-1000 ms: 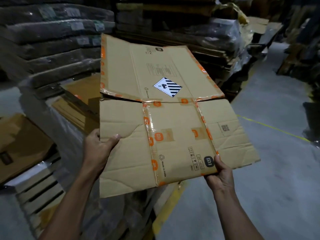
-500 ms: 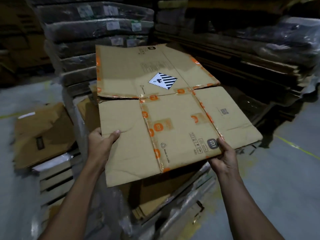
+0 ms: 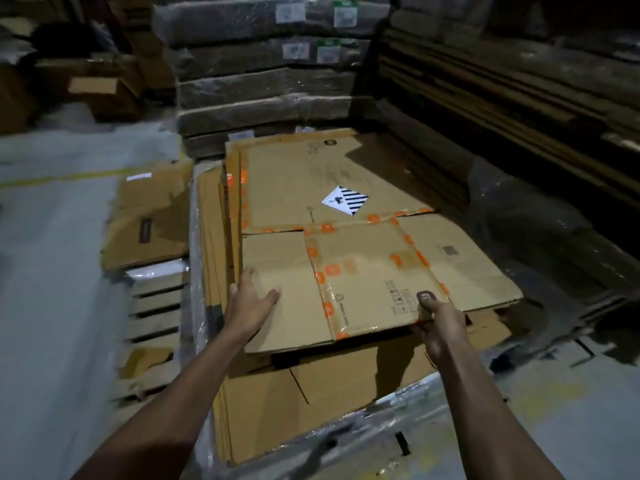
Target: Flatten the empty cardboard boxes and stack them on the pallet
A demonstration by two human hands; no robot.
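A flattened brown cardboard box (image 3: 353, 244) with orange tape and a black-and-white striped diamond label lies on top of a stack of flattened cardboard (image 3: 311, 393). My left hand (image 3: 247, 306) rests on the box's near left part with fingers spread and straight. My right hand (image 3: 438, 318) pinches the box's near edge, thumb on top beside a dark round logo. The stack is wrapped in clear plastic film at its near side. A wooden pallet (image 3: 152, 317) shows its slats to the left of the stack.
Another flattened box (image 3: 149, 220) lies on the pallet at the left. Tall film-wrapped bundles (image 3: 266, 81) stand behind the stack. Dark layered cardboard stacks (image 3: 519, 98) fill the right. Grey concrete floor (image 3: 45, 306) with a yellow line runs along the left.
The box has come down from mid-air onto the stack. My left hand has let go of the edge and now lies flat on top. My right hand keeps its hold.
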